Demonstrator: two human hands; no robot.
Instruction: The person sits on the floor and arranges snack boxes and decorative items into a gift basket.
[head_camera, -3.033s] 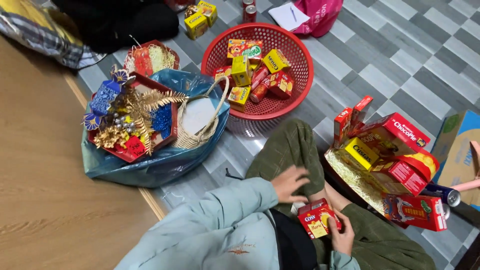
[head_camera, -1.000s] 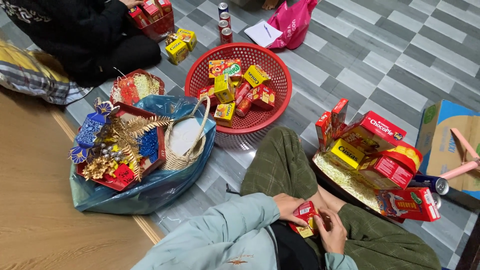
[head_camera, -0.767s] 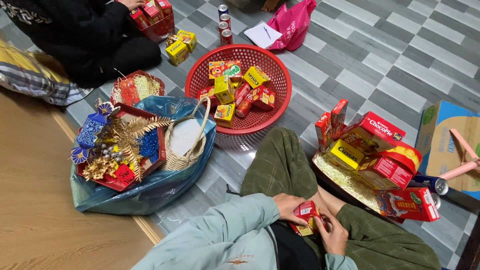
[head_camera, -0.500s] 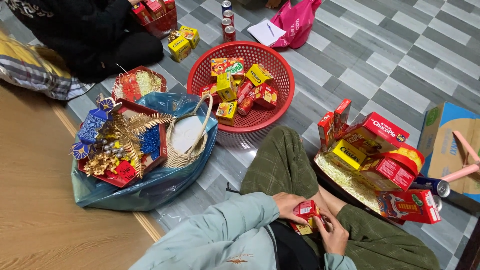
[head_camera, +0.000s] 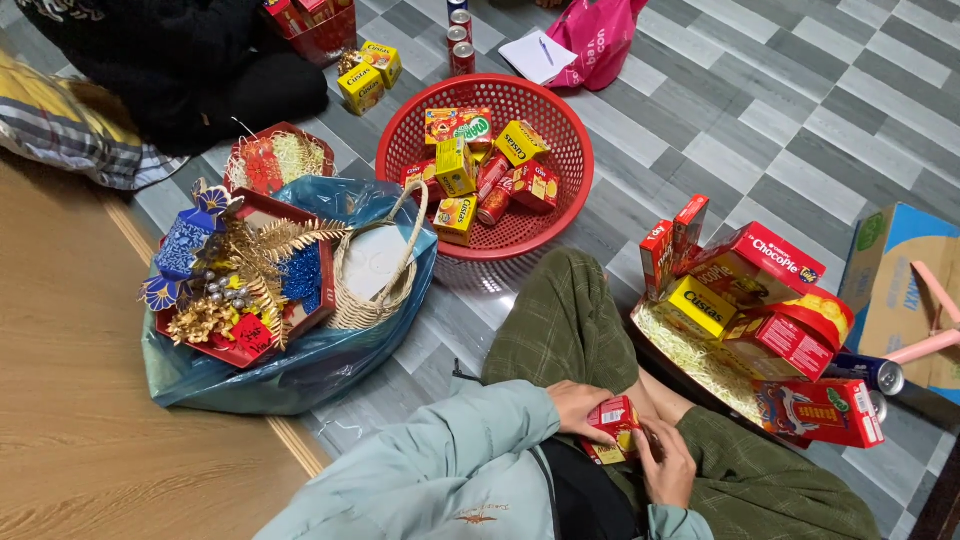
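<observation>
I sit on the floor with a small red and yellow box (head_camera: 614, 423) in my lap. My left hand (head_camera: 577, 408) grips its left side and my right hand (head_camera: 667, 464) holds its right end, fingers curled on it. Just right of my knees lies a tilted gift tray (head_camera: 700, 375) lined with pale shredded straw, stacked with red and yellow snack boxes (head_camera: 762, 300). Ahead of my knee stands a round red plastic basket (head_camera: 560, 215) with several small yellow and red boxes and a red can in it.
To the left, a blue plastic bag (head_camera: 300, 370) holds a wicker basket (head_camera: 375, 300) and a red tray of gold and blue ornaments (head_camera: 235, 290). Another person in black (head_camera: 180, 60) sits at the far left. A pink bag (head_camera: 590, 35), cans and a cardboard box (head_camera: 895, 290) lie around.
Three seconds ago my left hand was raised off the box; now both hands are closed on it in my lap. The view has shifted slightly.
</observation>
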